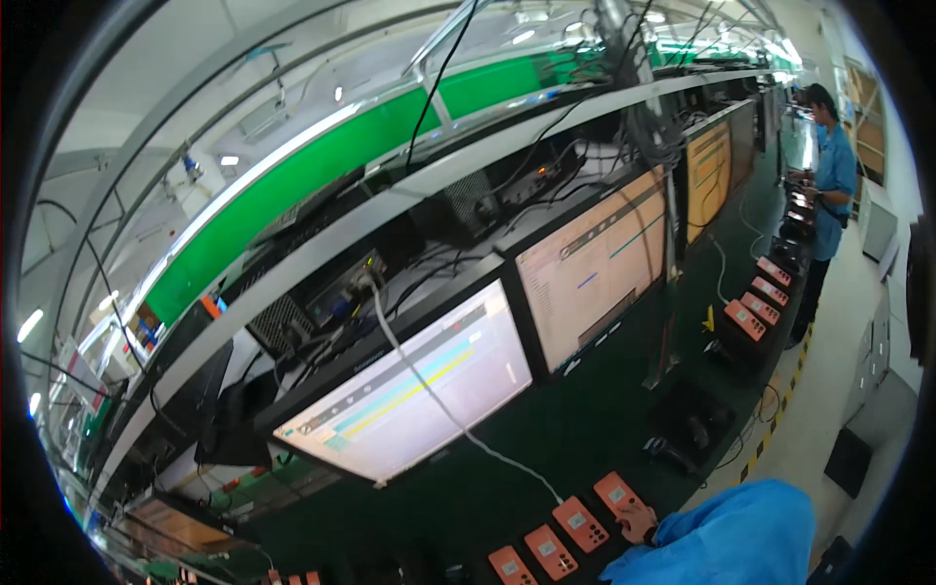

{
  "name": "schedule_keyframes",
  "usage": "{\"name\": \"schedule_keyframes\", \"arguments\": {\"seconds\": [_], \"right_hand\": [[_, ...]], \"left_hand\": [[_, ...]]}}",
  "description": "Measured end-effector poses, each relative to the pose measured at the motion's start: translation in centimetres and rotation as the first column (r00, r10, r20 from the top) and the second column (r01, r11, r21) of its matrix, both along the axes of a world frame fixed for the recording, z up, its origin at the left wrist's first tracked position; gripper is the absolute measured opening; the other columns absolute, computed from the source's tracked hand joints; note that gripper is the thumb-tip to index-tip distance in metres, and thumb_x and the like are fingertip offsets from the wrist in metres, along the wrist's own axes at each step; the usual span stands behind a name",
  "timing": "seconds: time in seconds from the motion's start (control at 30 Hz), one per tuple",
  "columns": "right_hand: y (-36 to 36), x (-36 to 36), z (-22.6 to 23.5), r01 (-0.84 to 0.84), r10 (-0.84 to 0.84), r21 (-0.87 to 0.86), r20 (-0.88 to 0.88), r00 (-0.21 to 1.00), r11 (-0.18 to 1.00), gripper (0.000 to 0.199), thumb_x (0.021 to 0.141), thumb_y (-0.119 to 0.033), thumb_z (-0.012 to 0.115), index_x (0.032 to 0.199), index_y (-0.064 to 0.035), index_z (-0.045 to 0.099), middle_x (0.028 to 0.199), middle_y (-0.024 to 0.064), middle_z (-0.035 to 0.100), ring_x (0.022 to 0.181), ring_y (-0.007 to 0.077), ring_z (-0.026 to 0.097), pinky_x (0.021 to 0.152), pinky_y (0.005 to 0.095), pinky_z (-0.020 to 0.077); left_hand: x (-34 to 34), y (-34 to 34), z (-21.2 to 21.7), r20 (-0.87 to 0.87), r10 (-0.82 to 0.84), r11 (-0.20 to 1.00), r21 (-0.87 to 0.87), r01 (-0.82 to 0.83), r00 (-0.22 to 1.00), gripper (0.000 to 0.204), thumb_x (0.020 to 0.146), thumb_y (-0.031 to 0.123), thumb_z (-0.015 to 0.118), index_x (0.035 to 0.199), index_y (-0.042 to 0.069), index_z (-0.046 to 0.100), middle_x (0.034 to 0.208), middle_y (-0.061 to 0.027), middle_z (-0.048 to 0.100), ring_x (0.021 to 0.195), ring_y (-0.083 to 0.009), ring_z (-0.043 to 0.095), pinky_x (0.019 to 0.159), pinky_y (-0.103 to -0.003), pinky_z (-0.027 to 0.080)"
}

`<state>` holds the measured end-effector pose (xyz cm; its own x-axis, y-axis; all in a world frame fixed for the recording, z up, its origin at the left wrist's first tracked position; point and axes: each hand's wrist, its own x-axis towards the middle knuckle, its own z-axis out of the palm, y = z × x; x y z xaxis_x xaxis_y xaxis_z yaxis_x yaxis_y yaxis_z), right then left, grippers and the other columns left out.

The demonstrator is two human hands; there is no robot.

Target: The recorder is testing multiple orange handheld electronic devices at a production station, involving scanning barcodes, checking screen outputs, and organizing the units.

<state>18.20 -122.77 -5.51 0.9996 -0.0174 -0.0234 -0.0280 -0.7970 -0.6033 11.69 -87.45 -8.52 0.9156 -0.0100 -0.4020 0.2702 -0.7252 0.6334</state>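
My right hand (638,524), at the end of a blue sleeve (731,536), is closed at the lower edge of a salmon-coloured phone (614,490). Some of its fingers are hard to see. Beside it lies a second salmon phone (581,525), with the end of a grey cable (497,455) at its top edge. Two more phones, one (551,552) next to the other (512,566), continue the row to the left. Dark round camera openings and a pale label show on their backs. My left hand is out of view.
A lit monitor (419,380) and a second monitor (595,268) stand behind the dark green bench (468,497). Black stands (692,419) and more salmon phones (745,320) line the bench to the right. A person in blue (836,166) stands farther along.
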Motion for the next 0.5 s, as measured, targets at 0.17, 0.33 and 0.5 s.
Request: {"name": "schedule_keyframes", "arguments": {"seconds": [0.17, 0.33, 0.5], "right_hand": [[0.0, -0.3, 0.2, -0.043, 0.042, 0.111, 0.013, 0.999, 0.993, 0.034, 0.068, -0.027, 0.057, 0.101, -0.0199, 0.061, 0.118, 0.0087, 0.051, 0.114, 0.0341, 0.041, 0.09, 0.0498, 0.0326], [-0.2, -0.7, 0.0, 0.005, -0.019, 0.175, 0.074, 0.997, 0.984, 0.031, 0.068, -0.027, 0.057, 0.097, -0.0205, 0.063, 0.118, 0.0073, 0.052, 0.115, 0.0338, 0.041, 0.088, 0.0498, 0.0335], [-0.3, 0.6, 2.3, -0.137, 0.13, -0.031, -0.162, 0.978, 0.99, 0.036, 0.07, -0.031, 0.057, 0.104, -0.0203, 0.06, 0.119, 0.0081, 0.05, 0.115, 0.0353, 0.04, 0.088, 0.0501, 0.0331]], "left_hand": [[0.4, 0.5, -1.5, -0.037, -0.017, 1.0, -0.006, 0.017, 0.999, 0.048, 0.077, 0.042, 0.06, 0.111, 0.009, 0.055, 0.114, -0.0181, 0.055, 0.106, -0.0322, 0.051, 0.091, -0.04, 0.04], [0.2, 0.4, -2.1, 0.006, -0.019, 1.0, -0.002, 0.019, 1.0, 0.045, 0.077, 0.04, 0.059, 0.109, 0.007, 0.057, 0.111, -0.0183, 0.056, 0.103, -0.0328, 0.053, 0.09, -0.04, 0.042], [-0.1, 0.0, -1.7, 0.034, 0.015, 0.999, 0.049, -0.017, 0.999, 0.042, 0.077, 0.036, 0.06, 0.105, 0.005, 0.059, 0.101, -0.0191, 0.06, 0.095, -0.0334, 0.057, 0.082, -0.041, 0.046]]}}
